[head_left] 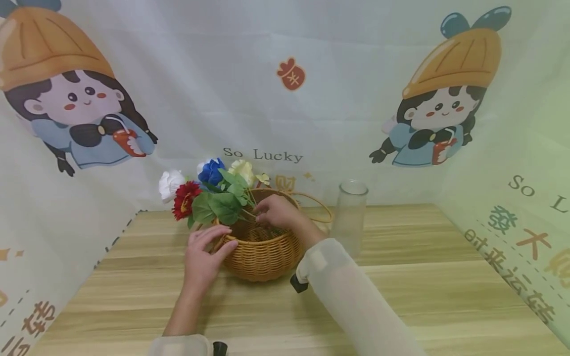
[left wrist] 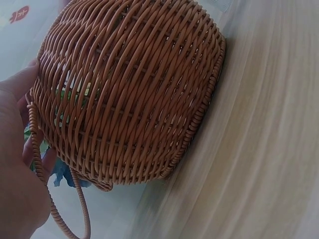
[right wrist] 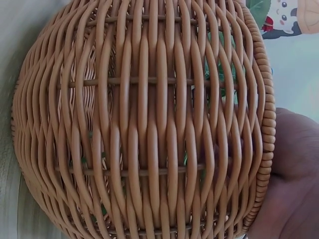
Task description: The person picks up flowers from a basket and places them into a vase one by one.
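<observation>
A round wicker basket stands on the table, its weave filling both wrist views. At its left rim my left hand holds the edge between thumb and fingers, beside a looped handle. Reaching over the opening, my right hand pinches thin flower stems; its fingertips are partly hidden. The artificial flowers lean out over the basket's back left: a white bloom, a red one, a blue one and a pale yellow one, with green leaves.
A tall clear glass vase stands upright just right of the basket, near the right forearm. The second basket handle loops out toward it. Printed cloth walls the wooden table at the back and sides.
</observation>
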Demonstrator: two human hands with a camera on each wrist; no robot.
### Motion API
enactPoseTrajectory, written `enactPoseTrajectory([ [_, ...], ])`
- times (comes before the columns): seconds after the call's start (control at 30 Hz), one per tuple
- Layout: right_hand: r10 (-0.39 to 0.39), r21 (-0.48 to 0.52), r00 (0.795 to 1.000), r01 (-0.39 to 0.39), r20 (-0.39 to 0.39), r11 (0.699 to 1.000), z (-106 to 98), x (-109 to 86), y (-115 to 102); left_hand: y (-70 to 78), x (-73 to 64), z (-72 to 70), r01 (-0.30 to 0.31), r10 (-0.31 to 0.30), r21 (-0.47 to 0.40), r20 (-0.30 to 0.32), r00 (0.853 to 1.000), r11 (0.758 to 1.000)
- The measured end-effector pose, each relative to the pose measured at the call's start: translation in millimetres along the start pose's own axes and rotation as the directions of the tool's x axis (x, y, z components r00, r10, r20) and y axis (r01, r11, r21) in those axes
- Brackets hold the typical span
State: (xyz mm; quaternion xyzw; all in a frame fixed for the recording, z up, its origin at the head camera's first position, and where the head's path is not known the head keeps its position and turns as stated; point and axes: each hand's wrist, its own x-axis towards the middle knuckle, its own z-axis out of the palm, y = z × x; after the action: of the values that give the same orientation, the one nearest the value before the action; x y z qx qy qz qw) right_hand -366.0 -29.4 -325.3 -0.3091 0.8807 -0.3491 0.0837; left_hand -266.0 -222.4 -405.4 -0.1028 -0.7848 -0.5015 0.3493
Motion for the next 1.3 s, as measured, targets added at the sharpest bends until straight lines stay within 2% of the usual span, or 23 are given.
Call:
enactPoseTrajectory([
  [0.17,0.022,0.015,0.999,-0.022,-0.026,1.0,1.3,-1.2,-2.3,0.4,0.7,-0.9,-0.014,0.014,0.004,-0.002,1.0,1.0],
  [0.43,0.023,-0.087,0.996,-0.03,-0.085,0.996,2.7,-0.9,-2.4,0.6,0.7,-0.1,-0.025,0.025,0.003,-0.004,1.0,1.0],
  [0.6,0.022,-0.051,0.992,-0.029,-0.124,0.998,0.5,-2.0,-0.8,0.6,1.1,0.1,-0.037,0.037,0.008,-0.003,0.999,0.999],
  [0.9,0.032,0.089,0.989,-0.019,-0.147,0.996,-1.7,-5.2,-0.8,0.4,1.0,-0.6,0.001,-0.001,-0.003,0.0,1.0,1.0],
  [1.1,-0.002,0.132,0.99,0.021,-0.143,0.991,-1.7,-5.8,2.3,0.1,-0.1,-0.4,0.019,-0.019,0.007,0.007,1.0,1.0],
  [1.3,-0.063,0.153,0.987,0.086,-0.145,0.984,-3.2,-9.7,3.6,0.1,-0.5,0.2,0.012,-0.012,-0.005,0.004,1.0,1.0],
])
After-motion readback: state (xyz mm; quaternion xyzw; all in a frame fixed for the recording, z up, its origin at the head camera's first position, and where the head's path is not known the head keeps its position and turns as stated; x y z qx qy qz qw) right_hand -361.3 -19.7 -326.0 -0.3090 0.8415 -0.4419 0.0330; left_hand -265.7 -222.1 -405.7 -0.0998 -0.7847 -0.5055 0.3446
